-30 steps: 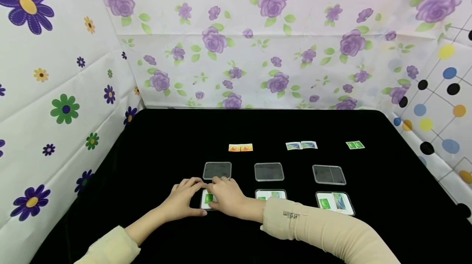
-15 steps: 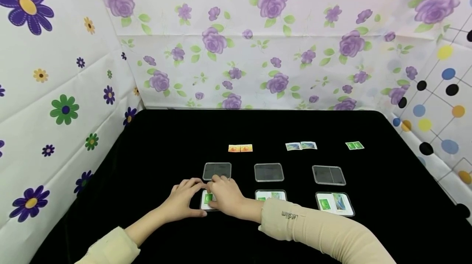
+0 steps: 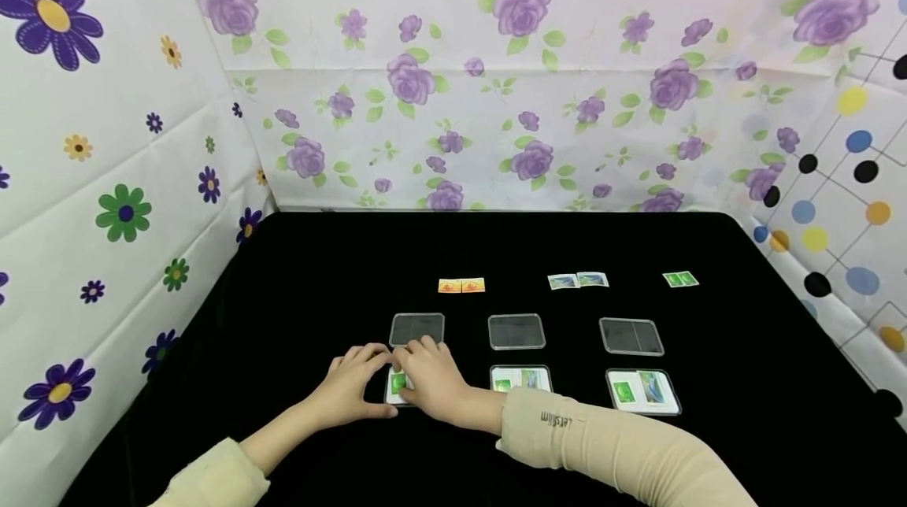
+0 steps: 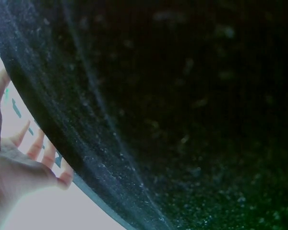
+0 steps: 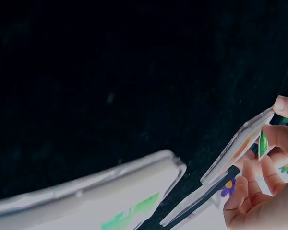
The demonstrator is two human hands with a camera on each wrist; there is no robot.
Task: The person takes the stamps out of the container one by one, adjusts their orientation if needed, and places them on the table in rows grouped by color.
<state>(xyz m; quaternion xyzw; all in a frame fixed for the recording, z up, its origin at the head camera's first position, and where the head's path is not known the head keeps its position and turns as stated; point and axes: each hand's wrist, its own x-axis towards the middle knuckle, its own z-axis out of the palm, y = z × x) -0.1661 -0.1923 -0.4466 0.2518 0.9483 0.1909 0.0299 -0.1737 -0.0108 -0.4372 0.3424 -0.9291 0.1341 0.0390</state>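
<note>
A clear-rimmed card case [image 3: 390, 398] with a white insert lies flat, partly hidden by both hands. My left hand [image 3: 346, 393] grips its left side, thumb at the near edge and fingers at the far edge. My right hand [image 3: 435, 385] reaches over the case from the right, its thumb and forefinger pinching a small green stamp [image 3: 398, 383]. In the right wrist view the green stamp [image 5: 263, 144] stands tilted at the left part of the case, and an orange print [image 5: 243, 147] shows beside it. The left wrist view catches only my hand [image 4: 19, 167] at its edge.
Two similar cases, one in the middle [image 3: 519, 371] and one at right [image 3: 648, 405], hold green and blue stamps. Behind lie clear lids [image 3: 416, 330], [image 3: 516, 332], [image 3: 632, 336]. Farther back are orange stamps [image 3: 461, 286], blue stamps [image 3: 578, 280] and green stamps [image 3: 681, 279] on black cloth.
My right hand has edged slightly left over the case, the green stamp shifting a little with it. My left hand stays in place.
</note>
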